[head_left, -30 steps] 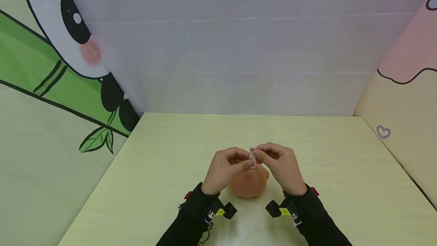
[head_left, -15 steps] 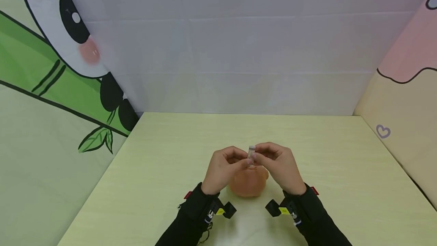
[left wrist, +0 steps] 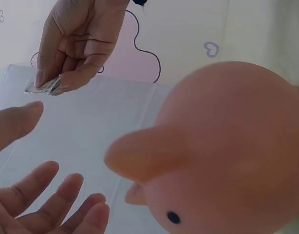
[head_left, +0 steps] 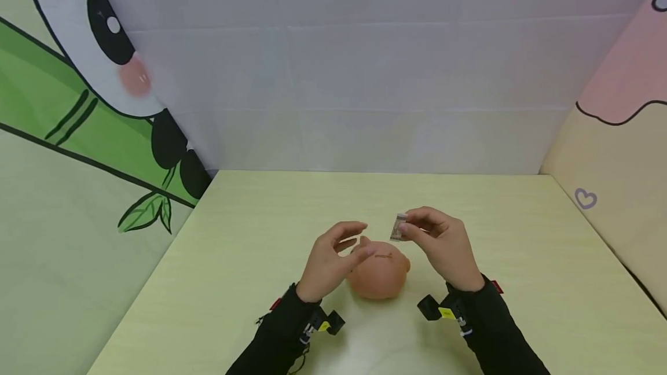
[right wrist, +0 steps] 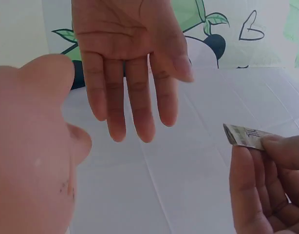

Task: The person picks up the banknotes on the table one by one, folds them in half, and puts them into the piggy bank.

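A pink piggy bank (head_left: 377,278) sits on the table between my hands, its dark slot (head_left: 383,256) showing on top. Thumb and fingers of my right hand (head_left: 444,246) pinch a small folded banknote (head_left: 397,228), held up at the bank's far right side. In the right wrist view the banknote (right wrist: 246,137) shows its folded end past the fingertips. My left hand (head_left: 330,262) is at the bank's left, fingers loose and holding nothing; its thumb overlaps the bank in the head view. An ear (left wrist: 144,153) and a black eye (left wrist: 173,217) appear in the left wrist view.
The pale wooden table (head_left: 260,213) reaches back to a light grey cloth wall (head_left: 365,85). Printed panels stand on both sides, a green and white one (head_left: 120,132) at left and a pink and cream one (head_left: 620,149) at right.
Both hands held the banknote over the slot before. The left has let go and drawn back left; the right has carried the banknote up and to the right, uncovering the slot.
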A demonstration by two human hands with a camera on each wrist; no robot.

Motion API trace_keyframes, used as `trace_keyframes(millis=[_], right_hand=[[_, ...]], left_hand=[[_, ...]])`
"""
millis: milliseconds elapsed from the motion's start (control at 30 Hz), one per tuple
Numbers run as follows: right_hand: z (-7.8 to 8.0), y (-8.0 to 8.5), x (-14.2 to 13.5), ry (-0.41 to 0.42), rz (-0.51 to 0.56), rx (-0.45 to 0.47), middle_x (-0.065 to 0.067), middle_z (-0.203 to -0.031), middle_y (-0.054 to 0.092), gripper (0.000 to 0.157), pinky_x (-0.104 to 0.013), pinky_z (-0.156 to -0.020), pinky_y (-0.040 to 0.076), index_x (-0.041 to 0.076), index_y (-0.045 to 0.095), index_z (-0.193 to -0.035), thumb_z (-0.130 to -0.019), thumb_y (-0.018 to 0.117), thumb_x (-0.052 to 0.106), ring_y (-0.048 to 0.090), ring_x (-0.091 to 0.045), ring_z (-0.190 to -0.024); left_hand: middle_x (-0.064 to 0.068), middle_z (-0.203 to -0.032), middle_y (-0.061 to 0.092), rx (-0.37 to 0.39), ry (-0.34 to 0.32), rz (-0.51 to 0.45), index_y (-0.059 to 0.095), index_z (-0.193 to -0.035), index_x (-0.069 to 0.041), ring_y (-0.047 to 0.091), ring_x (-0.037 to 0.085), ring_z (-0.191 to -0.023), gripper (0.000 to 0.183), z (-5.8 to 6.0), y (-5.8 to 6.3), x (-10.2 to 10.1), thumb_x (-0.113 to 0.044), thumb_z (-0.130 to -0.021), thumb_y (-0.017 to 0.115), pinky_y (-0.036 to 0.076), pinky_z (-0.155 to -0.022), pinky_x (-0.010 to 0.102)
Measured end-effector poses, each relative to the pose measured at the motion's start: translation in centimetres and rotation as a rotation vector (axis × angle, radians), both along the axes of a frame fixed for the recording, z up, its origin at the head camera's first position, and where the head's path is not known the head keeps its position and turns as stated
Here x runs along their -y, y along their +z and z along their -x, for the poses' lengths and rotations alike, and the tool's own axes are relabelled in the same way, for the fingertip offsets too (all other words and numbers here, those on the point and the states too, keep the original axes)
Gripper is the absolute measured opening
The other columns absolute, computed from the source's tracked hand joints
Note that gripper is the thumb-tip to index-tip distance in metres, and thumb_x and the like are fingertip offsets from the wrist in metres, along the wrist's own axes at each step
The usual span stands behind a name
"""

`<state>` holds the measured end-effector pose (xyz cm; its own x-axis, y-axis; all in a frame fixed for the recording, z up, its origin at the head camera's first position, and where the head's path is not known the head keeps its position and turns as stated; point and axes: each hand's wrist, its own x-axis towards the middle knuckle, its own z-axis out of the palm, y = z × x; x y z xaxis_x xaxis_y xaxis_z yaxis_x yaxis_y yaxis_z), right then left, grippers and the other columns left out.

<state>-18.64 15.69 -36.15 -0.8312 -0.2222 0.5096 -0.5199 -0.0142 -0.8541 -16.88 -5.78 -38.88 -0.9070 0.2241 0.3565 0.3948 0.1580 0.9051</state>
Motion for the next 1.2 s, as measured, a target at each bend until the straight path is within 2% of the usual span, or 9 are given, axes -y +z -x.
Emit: trace_keyframes(millis=[100, 233, 333, 467, 633, 933, 1200], right_hand=[[0.4, -0.5, -0.3, 0.015, -0.034, -0.029, -0.015, -0.088, 0.063, 0.014, -0.032, -0.07, 0.055, -0.002, 0.062, -0.1, -0.086, 0.061, -0.001, 0.063, -0.02, -0.078], [0.7, -1.9, -0.3, 0.03, -0.085, -0.06, -0.014, -0.088, 0.061, 0.013, -0.028, -0.071, 0.054, 0.0, 0.061, -0.099, -0.087, 0.06, -0.002, 0.062, -0.018, -0.079], [0.9, -2.9, -0.2, 0.043, -0.109, -0.076, -0.013, -0.089, 0.061, 0.013, -0.025, -0.072, 0.053, 0.001, 0.06, -0.099, -0.087, 0.059, -0.002, 0.061, -0.018, -0.08], [1.1, -4.1, 0.0, 0.054, -0.151, -0.078, -0.01, -0.09, 0.061, 0.012, -0.024, -0.074, 0.053, 0.004, 0.059, -0.099, -0.087, 0.06, 0.0, 0.061, -0.018, -0.082], [0.9, -4.6, 0.4, 0.006, -0.217, -0.077, -0.005, -0.088, 0.062, 0.012, -0.025, -0.071, 0.052, 0.007, 0.059, -0.095, -0.086, 0.062, 0.0, 0.06, -0.017, -0.081], [-0.4, -2.7, 1.3, 0.006, -0.266, -0.143, -0.013, -0.085, 0.06, 0.012, -0.029, -0.068, 0.053, -0.003, 0.058, -0.091, -0.082, 0.061, -0.01, 0.059, -0.025, -0.077], [-0.4, -2.6, 1.4, -0.006, -0.276, -0.194, -0.013, -0.084, 0.061, 0.015, -0.031, -0.066, 0.054, -0.003, 0.059, -0.09, -0.079, 0.063, -0.012, 0.06, -0.025, -0.076]], left_hand=[[0.001, -0.138, 0.045, 0.015, -0.003, 0.07, 0.046, -0.135, -0.017, 0.039, 0.015, -0.128, 0.058, 0.3, -1.2, 0.6, -0.02, -0.083, 0.07, 0.033, -0.104, 0.036], [-0.001, -0.148, 0.03, 0.096, -0.039, 0.161, 0.032, -0.145, -0.019, 0.027, 0.023, -0.135, 0.075, 0.6, -2.8, 1.0, -0.025, -0.081, 0.072, 0.028, -0.107, 0.044], [0.002, -0.151, 0.024, 0.148, -0.073, 0.201, 0.024, -0.149, -0.017, 0.028, 0.03, -0.134, 0.084, 0.7, -4.0, 1.1, -0.027, -0.08, 0.072, 0.031, -0.104, 0.048], [0.003, -0.15, 0.024, 0.192, -0.103, 0.198, 0.019, -0.15, -0.018, 0.039, 0.022, -0.127, 0.093, 0.9, -5.1, 0.9, -0.034, -0.077, 0.074, 0.039, -0.098, 0.043], [0.002, -0.146, 0.032, 0.187, -0.111, 0.222, 0.02, -0.149, -0.015, 0.039, 0.015, -0.126, 0.095, 0.9, -5.5, 0.6, -0.039, -0.076, 0.075, 0.038, -0.099, 0.04], [0.001, -0.138, 0.04, 0.198, -0.094, 0.233, 0.028, -0.145, -0.01, 0.045, 0.015, -0.119, 0.088, 0.6, -5.3, 0.5, -0.04, -0.076, 0.074, 0.041, -0.095, 0.039], [0.001, -0.137, 0.041, 0.198, -0.09, 0.238, 0.028, -0.145, -0.009, 0.046, 0.015, -0.117, 0.088, 0.6, -5.5, 0.5, -0.04, -0.076, 0.074, 0.041, -0.095, 0.038]])
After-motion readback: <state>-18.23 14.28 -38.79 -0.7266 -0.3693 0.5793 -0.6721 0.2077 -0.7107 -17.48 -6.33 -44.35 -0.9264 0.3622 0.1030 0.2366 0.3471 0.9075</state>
